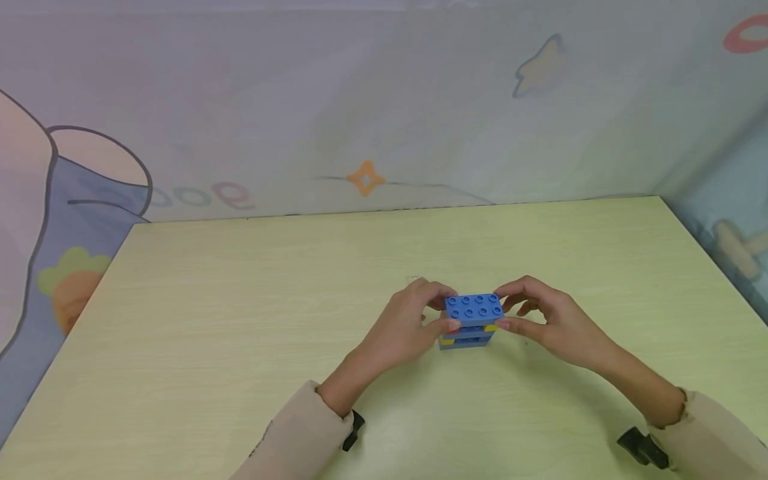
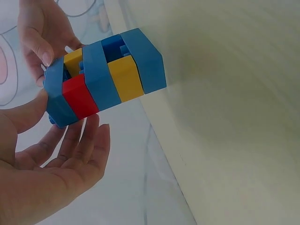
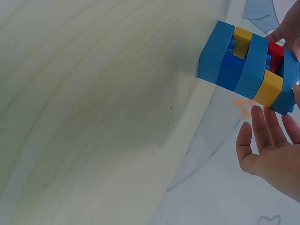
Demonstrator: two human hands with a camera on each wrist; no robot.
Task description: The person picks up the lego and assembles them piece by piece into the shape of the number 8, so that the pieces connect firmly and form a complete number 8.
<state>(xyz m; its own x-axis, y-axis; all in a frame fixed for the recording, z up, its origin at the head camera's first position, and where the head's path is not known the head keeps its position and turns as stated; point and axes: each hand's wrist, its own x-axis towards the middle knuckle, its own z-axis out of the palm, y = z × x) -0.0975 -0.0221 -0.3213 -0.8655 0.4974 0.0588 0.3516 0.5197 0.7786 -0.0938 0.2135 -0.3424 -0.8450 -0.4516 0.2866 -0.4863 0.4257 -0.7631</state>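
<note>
A small tower of building bricks stands on the table, its top blue brick (image 1: 474, 308) showing two rows of studs. My left hand (image 1: 408, 323) pinches the left end of that brick, thumb in front and fingers behind. At the right end, the thumb and fingertips of my right hand (image 1: 555, 327) pinch it the same way. Under it lie a red brick (image 2: 79, 97) and a yellow brick (image 3: 268, 89), with a gap between. Then come a middle blue brick (image 2: 101, 75), another yellow brick (image 2: 125, 78) beside a darker blue brick (image 3: 230, 72), and a bottom blue brick (image 2: 145, 61).
The pale wood-grain table (image 1: 240, 300) reaches back to a printed cloth backdrop (image 1: 300, 100) along its far edge. Beige sleeves (image 1: 300, 433) cover the forearms, and a black strap piece (image 1: 642, 447) hangs under the right cuff.
</note>
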